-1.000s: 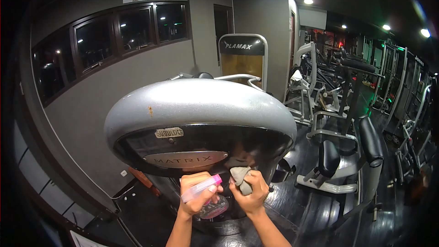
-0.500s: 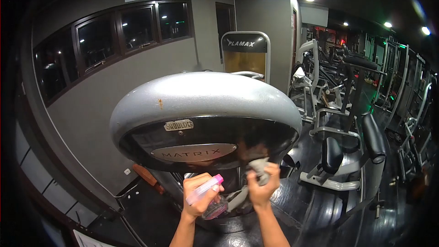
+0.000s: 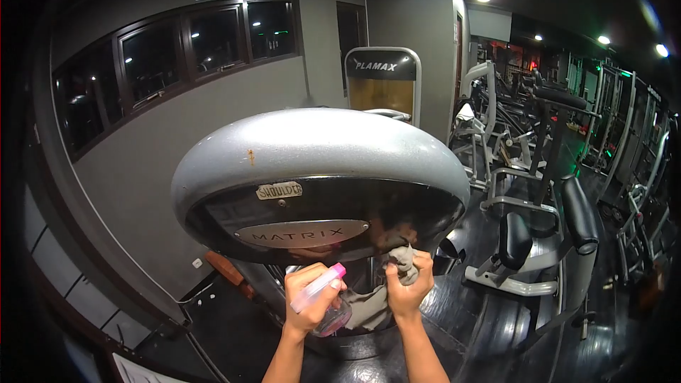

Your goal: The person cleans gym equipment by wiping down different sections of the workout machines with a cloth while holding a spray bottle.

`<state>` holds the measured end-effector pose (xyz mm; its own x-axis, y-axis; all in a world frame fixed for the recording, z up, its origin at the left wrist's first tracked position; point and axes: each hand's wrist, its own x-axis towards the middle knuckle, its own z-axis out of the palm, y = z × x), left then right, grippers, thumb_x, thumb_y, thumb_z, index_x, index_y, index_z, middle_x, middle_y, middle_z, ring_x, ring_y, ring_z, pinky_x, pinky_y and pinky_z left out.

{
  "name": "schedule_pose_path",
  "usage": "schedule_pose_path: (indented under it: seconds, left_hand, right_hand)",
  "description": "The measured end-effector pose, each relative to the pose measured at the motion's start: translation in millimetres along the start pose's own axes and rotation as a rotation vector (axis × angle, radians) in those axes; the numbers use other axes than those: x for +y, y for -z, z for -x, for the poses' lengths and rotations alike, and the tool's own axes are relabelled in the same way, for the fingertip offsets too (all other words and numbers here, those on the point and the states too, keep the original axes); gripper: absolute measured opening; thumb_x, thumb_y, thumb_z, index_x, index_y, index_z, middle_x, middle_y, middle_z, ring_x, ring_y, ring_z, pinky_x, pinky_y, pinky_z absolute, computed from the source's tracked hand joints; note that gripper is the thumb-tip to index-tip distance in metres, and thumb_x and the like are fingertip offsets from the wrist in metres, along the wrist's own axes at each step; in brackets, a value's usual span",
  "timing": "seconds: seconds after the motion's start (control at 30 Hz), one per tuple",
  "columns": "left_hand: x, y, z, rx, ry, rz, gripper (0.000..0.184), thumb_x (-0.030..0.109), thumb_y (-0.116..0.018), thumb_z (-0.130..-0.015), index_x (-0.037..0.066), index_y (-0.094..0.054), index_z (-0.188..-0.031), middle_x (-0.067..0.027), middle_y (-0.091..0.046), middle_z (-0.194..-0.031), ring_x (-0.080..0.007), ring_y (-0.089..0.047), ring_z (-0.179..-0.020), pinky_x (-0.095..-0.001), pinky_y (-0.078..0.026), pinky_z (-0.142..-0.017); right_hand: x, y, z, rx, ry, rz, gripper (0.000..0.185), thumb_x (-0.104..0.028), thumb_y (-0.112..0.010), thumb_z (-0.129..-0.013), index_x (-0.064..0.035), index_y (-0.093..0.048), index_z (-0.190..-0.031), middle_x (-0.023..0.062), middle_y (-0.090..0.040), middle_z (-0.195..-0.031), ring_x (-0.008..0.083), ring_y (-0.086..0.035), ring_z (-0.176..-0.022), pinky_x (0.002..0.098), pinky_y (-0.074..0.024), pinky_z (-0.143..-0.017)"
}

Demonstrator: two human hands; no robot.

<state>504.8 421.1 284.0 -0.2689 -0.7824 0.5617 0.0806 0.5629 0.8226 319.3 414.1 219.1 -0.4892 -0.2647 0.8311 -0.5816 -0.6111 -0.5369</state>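
My left hand (image 3: 306, 299) is closed round a clear spray bottle (image 3: 332, 320) with a pink nozzle, tilted in front of the machine. A bunched grey cloth (image 3: 402, 264) is gripped in my right hand (image 3: 409, 285), and its loose end hangs down to the left behind the bottle. The cloth is at the lower right of the machine's black panel (image 3: 340, 198); whether it touches the panel I cannot tell. On that panel are a MATRIX plate (image 3: 301, 233) and a SHOULDER label (image 3: 279, 191). A rounded silver cover (image 3: 319, 138) with a rust mark tops it.
A PLAMAX machine (image 3: 383, 71) stands behind. To the right is a bench with black pads (image 3: 516, 241), and more gym machines (image 3: 546, 120) fill the far right. Windows (image 3: 213, 42) line the left wall above a brown padded piece (image 3: 228, 273).
My right hand and the cloth are less blurred now, and the cloth's bunched part sits slightly higher. Its hanging end has spread wider. My left hand keeps the bottle in nearly the same place.
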Motion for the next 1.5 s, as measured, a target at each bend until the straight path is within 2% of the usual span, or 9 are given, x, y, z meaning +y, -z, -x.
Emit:
schedule_pose_path:
  seconds: [0.23,0.47,0.67,0.87,0.97,1.1,1.23,1.33,1.5]
  left_hand:
    - [4.4,5.0,8.2,0.074,-0.016,-0.036,0.022,0.015,-0.064,-0.087,-0.003,-0.067,-0.075,-0.0073,-0.063,-0.066,-0.0119,-0.061,-0.05,-0.024,-0.044,-0.048]
    - [10.5,17.0,14.9,0.074,-0.031,-0.106,0.024,0.016,-0.063,-0.086,-0.004,-0.066,-0.074,-0.0087,-0.063,-0.066,-0.0132,-0.061,-0.049,-0.0245,-0.045,-0.049]
    - [7.2,13.9,10.6,0.089,-0.047,-0.094,0.02,0.015,-0.065,-0.085,-0.002,-0.067,-0.074,-0.0063,-0.06,-0.061,-0.0134,-0.058,-0.049,-0.0264,-0.041,-0.048]
    - [9.1,4.6,-2.2,0.087,-0.115,-0.13,0.02,0.016,-0.067,-0.083,0.0,-0.064,-0.071,-0.0054,-0.055,-0.057,-0.015,-0.053,-0.048,-0.0291,-0.038,-0.048]
    - [13.6,0.2,-2.8,0.098,-0.057,-0.031,0.029,0.021,-0.063,-0.086,-0.005,-0.062,-0.072,-0.0085,-0.059,-0.061,-0.0143,-0.058,-0.047,-0.0254,-0.043,-0.046]
    - [12.3,2.4,0.6,0.118,-0.059,-0.028,0.035,0.025,-0.063,-0.086,-0.008,-0.061,-0.074,-0.0123,-0.062,-0.069,-0.0148,-0.06,-0.047,-0.0239,-0.048,-0.045]
    - [16.5,7.4,4.2,0.131,-0.047,-0.006,0.035,0.024,-0.062,-0.085,-0.009,-0.063,-0.077,-0.0133,-0.063,-0.073,-0.0151,-0.061,-0.048,-0.0242,-0.049,-0.046]
    - [19.1,14.1,9.7,0.189,-0.021,0.131,0.023,0.014,-0.063,-0.085,-0.007,-0.065,-0.076,-0.0094,-0.061,-0.069,-0.0127,-0.061,-0.051,-0.0237,-0.047,-0.049]
    - [18.0,30.4,18.2,0.193,-0.049,0.038,0.024,0.015,-0.062,-0.083,-0.007,-0.065,-0.074,-0.0106,-0.063,-0.07,-0.0124,-0.06,-0.05,-0.0234,-0.046,-0.05]
  right_hand:
    - [-29.5,-22.7,15.4,-0.227,0.153,0.05,0.04,-0.015,-0.086,-0.064,-0.0095,-0.057,-0.091,0.0109,-0.062,-0.088,0.0302,-0.064,-0.073,0.0383,-0.0517,-0.06]
    - [-29.7,-7.1,-6.5,0.004,0.035,0.122,0.033,-0.01,-0.082,-0.065,-0.0068,-0.06,-0.09,0.0136,-0.064,-0.089,0.0313,-0.065,-0.075,0.0399,-0.0535,-0.066]
    - [-59.7,-23.7,-11.9,-0.26,0.236,0.072,0.043,-0.015,-0.088,-0.057,-0.0094,-0.067,-0.094,0.0082,-0.066,-0.087,0.0283,-0.065,-0.075,0.0363,-0.0533,-0.064]
    - [-33.7,14.2,-11.4,0.034,0.108,0.033,0.035,-0.011,-0.079,-0.061,-0.0033,-0.058,-0.088,0.0158,-0.063,-0.084,0.0302,-0.064,-0.07,0.0387,-0.053,-0.064]
    - [-41.1,21.5,-19.0,0.008,0.164,0.098,0.036,-0.01,-0.081,-0.061,-0.0033,-0.059,-0.09,0.016,-0.064,-0.086,0.0311,-0.064,-0.071,0.0394,-0.0522,-0.064]
    - [-59.2,1.1,-41.0,-0.07,0.181,0.129,0.04,-0.006,-0.083,-0.06,-0.005,-0.062,-0.093,0.015,-0.064,-0.087,0.0321,-0.064,-0.074,0.038,-0.0521,-0.065]
    - [-72.4,-18.5,-32.9,-0.281,0.273,0.099,0.043,-0.015,-0.087,-0.055,-0.0127,-0.07,-0.094,0.0034,-0.067,-0.091,0.0241,-0.064,-0.076,0.0348,-0.0521,-0.063]
    - [-65.5,-14.1,-25.1,-0.368,0.249,0.13,0.042,-0.015,-0.086,-0.054,-0.0128,-0.07,-0.093,0.004,-0.067,-0.091,0.0242,-0.065,-0.075,0.0342,-0.0531,-0.064]
    - [-52.3,-6.6,-38.5,-0.075,0.231,0.128,0.043,-0.008,-0.086,-0.055,-0.0076,-0.067,-0.094,0.0119,-0.067,-0.09,0.0298,-0.065,-0.076,0.0376,-0.0537,-0.066]
